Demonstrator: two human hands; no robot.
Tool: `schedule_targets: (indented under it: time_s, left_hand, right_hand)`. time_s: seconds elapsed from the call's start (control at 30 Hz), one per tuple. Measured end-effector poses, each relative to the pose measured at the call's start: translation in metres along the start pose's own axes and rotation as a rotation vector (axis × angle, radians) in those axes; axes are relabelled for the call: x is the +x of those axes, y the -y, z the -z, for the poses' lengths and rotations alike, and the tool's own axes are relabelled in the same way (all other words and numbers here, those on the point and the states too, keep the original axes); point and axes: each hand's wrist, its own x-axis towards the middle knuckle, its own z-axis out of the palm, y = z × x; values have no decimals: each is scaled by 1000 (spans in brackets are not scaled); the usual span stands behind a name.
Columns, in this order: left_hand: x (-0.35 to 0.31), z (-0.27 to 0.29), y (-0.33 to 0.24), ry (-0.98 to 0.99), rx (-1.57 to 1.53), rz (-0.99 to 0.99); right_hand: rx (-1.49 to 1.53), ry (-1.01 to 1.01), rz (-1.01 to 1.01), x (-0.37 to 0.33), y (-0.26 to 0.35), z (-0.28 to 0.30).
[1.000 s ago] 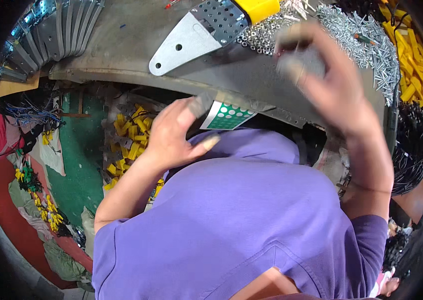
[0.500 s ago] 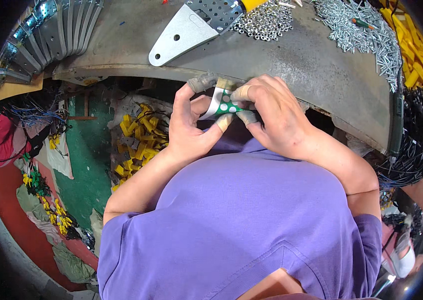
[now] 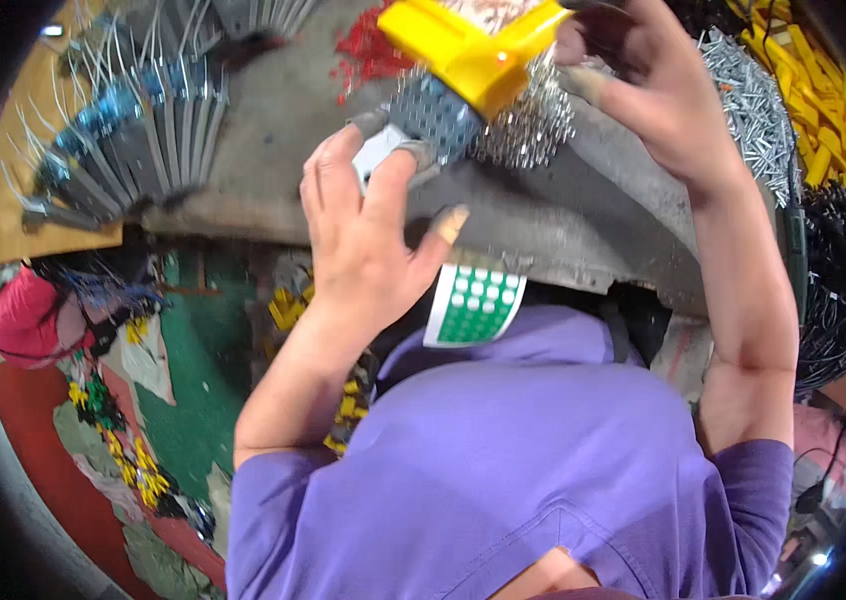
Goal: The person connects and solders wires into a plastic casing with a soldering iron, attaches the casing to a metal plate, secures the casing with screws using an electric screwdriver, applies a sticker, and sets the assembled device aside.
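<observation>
My left hand (image 3: 368, 225) reaches over the table edge with its fingers spread. Its fingertips rest on a light grey metal plate (image 3: 378, 150), and the thumb stands apart. That plate joins a perforated blue-grey metal piece (image 3: 433, 115) with a branching yellow part (image 3: 488, 65) at its far end. Beside the yellow part's right arm is my right hand (image 3: 643, 85), fingers bent and smeared by motion; whether they grip it cannot be seen. Several fingertips wear wrappings. Below my left thumb, a green sheet with white dots (image 3: 476, 305) hangs near the table edge.
Shiny small metal hardware (image 3: 533, 125) lies behind the perforated piece, with red bits (image 3: 358, 50) to its left. Screws (image 3: 748, 120) and yellow pieces (image 3: 828, 105) are heaped right, above black cables (image 3: 823, 290). Grey metal parts with wires (image 3: 143, 130) fan out left.
Both hands have let go of the green sheet. My left hand has moved onto the metal plate, my right up beside the yellow part. The view has shifted, showing more of the table.
</observation>
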Motion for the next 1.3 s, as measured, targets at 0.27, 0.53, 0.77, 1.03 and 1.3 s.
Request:
schedule_targets:
  time_s: [0.27, 0.53, 0.77, 1.03, 1.3]
  left_hand:
    - [23, -24, -2, 165, 148, 46]
    - [24, -30, -1, 158, 170, 23]
    - [23, -28, 0, 180, 180, 98]
    - [23, -25, -1, 187, 202, 96]
    - [25, -31, -9, 98, 102, 106]
  right_hand:
    - [-517, 306, 105, 68, -14, 33]
    - [-584, 545, 88, 96, -21, 14]
    - [-563, 392, -87, 67, -3, 10]
    - [-453, 179, -148, 54, 0, 11]
    - [-1786, 98, -109, 114, 1, 107]
